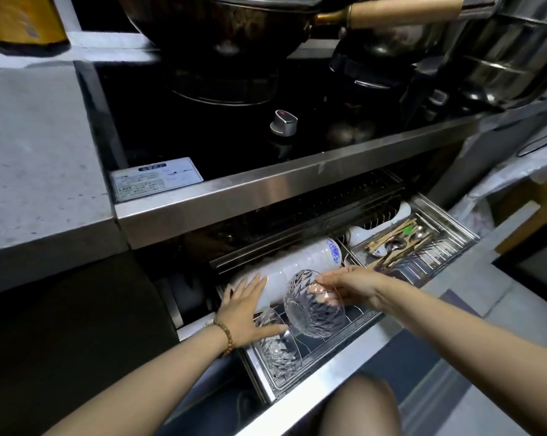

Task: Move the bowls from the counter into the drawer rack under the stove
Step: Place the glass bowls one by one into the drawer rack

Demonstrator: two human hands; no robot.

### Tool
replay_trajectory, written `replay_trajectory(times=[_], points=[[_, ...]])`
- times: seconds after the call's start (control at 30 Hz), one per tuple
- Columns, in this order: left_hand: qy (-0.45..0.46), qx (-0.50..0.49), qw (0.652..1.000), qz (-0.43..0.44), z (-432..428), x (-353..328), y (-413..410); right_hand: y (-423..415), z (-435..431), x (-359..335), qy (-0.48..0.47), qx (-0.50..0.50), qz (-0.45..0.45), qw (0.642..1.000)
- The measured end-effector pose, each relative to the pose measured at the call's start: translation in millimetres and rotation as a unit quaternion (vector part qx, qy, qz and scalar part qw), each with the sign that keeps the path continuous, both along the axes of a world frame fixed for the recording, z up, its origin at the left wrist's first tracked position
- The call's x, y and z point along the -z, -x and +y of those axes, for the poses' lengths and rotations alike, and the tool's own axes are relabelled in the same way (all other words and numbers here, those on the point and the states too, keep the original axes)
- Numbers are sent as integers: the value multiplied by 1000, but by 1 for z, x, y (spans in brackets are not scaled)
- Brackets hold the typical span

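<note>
So, crouched at the pulled-out drawer rack (300, 377) under the stove w/ both arms down in it. My right hand (350, 286) has a cut-glass bowl (311, 305) pinched by the rim, thumb on one face and the other fingers behind the glass. Bowl's tipped on edge, standing nearly vertical over the wire slots: base faces toward me and to the left, open mouth faces away toward the right, so its axis runs roughly along the rack.

My left hand (250, 311) is flat, fingers spread, palm down. Fingertips reach the row of white bowls (297, 267) lying stacked on their side behind, thumb on the rim of a second cut-glass bowl (276, 346) already standing on edge in the front left corner of the rack. The two glass bowls sit just beside each other; can't tell if they touch.

Right compartment holds chopsticks & spoons (398, 245). Up top, a wok (221, 23) w/ wooden handle sits on the black cooktop, burner knob (284, 122) in front of it.
</note>
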State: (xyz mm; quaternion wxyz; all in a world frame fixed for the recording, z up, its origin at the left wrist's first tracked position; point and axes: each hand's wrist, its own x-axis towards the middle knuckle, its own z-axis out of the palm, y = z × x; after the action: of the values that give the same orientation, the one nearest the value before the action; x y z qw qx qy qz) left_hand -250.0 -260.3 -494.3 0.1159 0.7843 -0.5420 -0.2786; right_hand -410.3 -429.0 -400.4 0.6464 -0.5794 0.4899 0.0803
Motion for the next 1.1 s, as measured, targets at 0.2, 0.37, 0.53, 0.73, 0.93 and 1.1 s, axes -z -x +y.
replay_trajectory(times=[0.2,0.37,0.53,0.73,0.93,1.1], points=[[15,12,997,-77,0,20,2,-18,-4,31,-43,-11,45,998],[33,-4,994,-103,0,26,5,-35,0,50,-60,-43,91,993],[38,-5,993,-108,1,26,5,-44,8,67,-71,-76,116,988],[42,-6,993,-112,0,27,5,-42,13,78,-95,-100,110,984],[41,-5,992,-117,1,28,5,-38,7,79,-131,-113,85,981],[41,-5,992,-119,1,29,5,-35,6,77,-103,-134,71,983]])
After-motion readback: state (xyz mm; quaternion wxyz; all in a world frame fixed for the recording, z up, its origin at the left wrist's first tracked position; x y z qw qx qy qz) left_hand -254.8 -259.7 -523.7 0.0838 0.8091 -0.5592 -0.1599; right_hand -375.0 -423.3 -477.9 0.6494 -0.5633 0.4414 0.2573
